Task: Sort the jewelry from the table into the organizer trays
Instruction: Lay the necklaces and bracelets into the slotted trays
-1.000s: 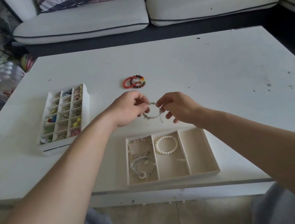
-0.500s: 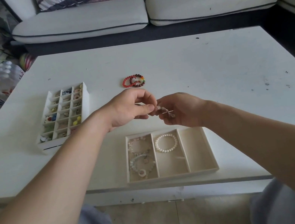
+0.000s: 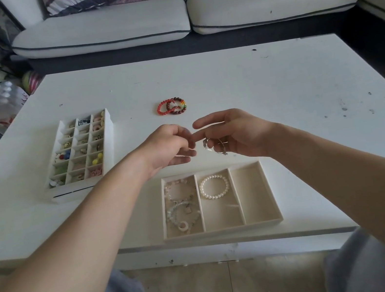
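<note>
Silver-toned beaded bracelet (image 3: pixel 212 147), small and blurred: held above the tabletop (image 3: pixel 280 94) just behind the beige three-compartment tray (image 3: pixel 224 230), hooked on the curled lower fingers of the right hand (image 3: pixel 236 135), whose grip closes on it, probably to keep the strand gathered for lowering into a compartment. Left hand (image 3: pixel 168 145) just beside, fingers loosely curled, tips meeting the right forefinger; whether its grip pinches any strand cannot be told. The strand hangs bunched, long axis slanting down toward the person's right; red bead bracelets (image 3: pixel 171 106) lie unsorted farther back.
</note>
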Tool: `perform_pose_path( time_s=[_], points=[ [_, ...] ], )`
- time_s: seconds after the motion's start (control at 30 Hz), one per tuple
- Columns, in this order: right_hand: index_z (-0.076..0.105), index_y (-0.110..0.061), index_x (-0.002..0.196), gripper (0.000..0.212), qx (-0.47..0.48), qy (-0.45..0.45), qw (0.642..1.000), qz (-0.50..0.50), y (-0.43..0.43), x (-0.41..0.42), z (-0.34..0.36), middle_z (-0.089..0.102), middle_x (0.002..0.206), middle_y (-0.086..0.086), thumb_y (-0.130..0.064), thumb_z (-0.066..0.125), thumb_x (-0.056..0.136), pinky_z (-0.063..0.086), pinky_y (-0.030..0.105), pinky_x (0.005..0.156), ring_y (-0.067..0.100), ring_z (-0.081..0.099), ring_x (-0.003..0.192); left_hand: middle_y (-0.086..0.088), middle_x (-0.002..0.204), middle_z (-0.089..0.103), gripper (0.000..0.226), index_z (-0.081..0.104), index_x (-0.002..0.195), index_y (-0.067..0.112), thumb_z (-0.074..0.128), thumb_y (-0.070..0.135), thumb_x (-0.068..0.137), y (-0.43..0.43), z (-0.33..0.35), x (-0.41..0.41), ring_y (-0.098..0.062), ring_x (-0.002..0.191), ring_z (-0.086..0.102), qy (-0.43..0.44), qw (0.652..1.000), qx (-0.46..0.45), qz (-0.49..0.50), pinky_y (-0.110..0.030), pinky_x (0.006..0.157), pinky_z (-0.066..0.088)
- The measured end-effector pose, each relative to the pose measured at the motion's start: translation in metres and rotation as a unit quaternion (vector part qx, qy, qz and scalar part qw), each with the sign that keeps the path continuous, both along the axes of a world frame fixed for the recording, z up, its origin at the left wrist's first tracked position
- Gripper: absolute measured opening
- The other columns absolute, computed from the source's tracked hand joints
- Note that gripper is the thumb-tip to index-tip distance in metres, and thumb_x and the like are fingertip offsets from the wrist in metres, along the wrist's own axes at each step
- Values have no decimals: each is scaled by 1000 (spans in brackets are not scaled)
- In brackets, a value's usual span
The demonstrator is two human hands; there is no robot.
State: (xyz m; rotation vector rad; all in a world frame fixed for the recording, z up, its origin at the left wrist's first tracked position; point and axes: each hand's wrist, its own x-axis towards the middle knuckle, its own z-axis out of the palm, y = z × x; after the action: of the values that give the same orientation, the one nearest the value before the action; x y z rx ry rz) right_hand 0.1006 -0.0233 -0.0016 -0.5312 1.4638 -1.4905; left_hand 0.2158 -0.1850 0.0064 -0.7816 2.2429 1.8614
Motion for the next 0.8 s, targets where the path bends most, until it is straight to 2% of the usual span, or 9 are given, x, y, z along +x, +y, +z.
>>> perform_pose_path(
  time_s=[0.1,0.17,0.23,0.3,0.4,0.5,0.57,0.63,0.8],
  points=[
    [59,-5,116,24,-19,11,999,25,1,1,2,74,101,14,7,55,96,46,24,60,18,61,66,-3,98,71,31,63,109,12,43,-5,94,13,-3,-3,-18,108,68,6,998,64,-5,-38,97,49],
    [57,-6,112,20,-27,17,999,29,1,0,3,73,87,8,6,55,97,48,25,59,20,61,66,-2,87,69,32,63,98,13,38,-6,93,19,0,-2,-18,101,70,18,992,120,-28,-38,96,46],
    [55,-6,110,17,-24,21,999,24,2,-1,5,70,78,4,5,56,98,51,24,59,19,63,65,-4,84,65,31,61,94,11,34,-6,92,22,2,-1,-26,97,70,27,985,166,-41,-39,92,47],
    [55,-6,109,17,-15,29,999,17,3,-2,6,71,82,6,5,58,97,54,22,58,17,65,64,-7,88,65,30,62,97,8,35,-3,93,21,2,0,-30,95,69,23,980,191,-45,-40,91,49],
    [58,-5,102,15,15,61,998,-6,3,-2,4,68,92,14,4,64,93,53,22,54,18,64,61,-12,101,71,28,69,95,8,41,9,97,19,2,1,-28,96,70,-9,981,187,-56,-39,91,52],
    [61,-6,97,8,53,80,995,-32,2,-4,0,64,86,12,-2,67,94,52,24,53,18,61,59,-14,97,73,27,71,107,3,47,15,102,20,3,1,-27,90,71,-31,982,182,-45,-36,84,55],
    [62,-4,98,3,73,61,995,-40,3,-5,0,63,92,12,-7,63,97,50,26,53,17,58,56,-12,93,73,25,69,113,0,52,15,102,21,2,1,-25,86,71,-32,984,170,-47,-33,78,57],
    [61,-2,101,10,81,37,995,-44,3,-5,1,62,95,14,-11,59,100,49,27,53,18,55,55,-9,91,73,20,69,111,3,58,16,101,22,1,2,-23,84,72,-27,987,153,-51,-30,76,58],
    [62,-3,103,21,89,-1,995,-44,6,-4,6,63,81,9,-23,55,103,49,30,57,20,54,55,-10,92,74,12,69,103,7,59,13,101,17,5,2,-24,83,73,-2,984,178,-33,-29,73,58]
  ],
)
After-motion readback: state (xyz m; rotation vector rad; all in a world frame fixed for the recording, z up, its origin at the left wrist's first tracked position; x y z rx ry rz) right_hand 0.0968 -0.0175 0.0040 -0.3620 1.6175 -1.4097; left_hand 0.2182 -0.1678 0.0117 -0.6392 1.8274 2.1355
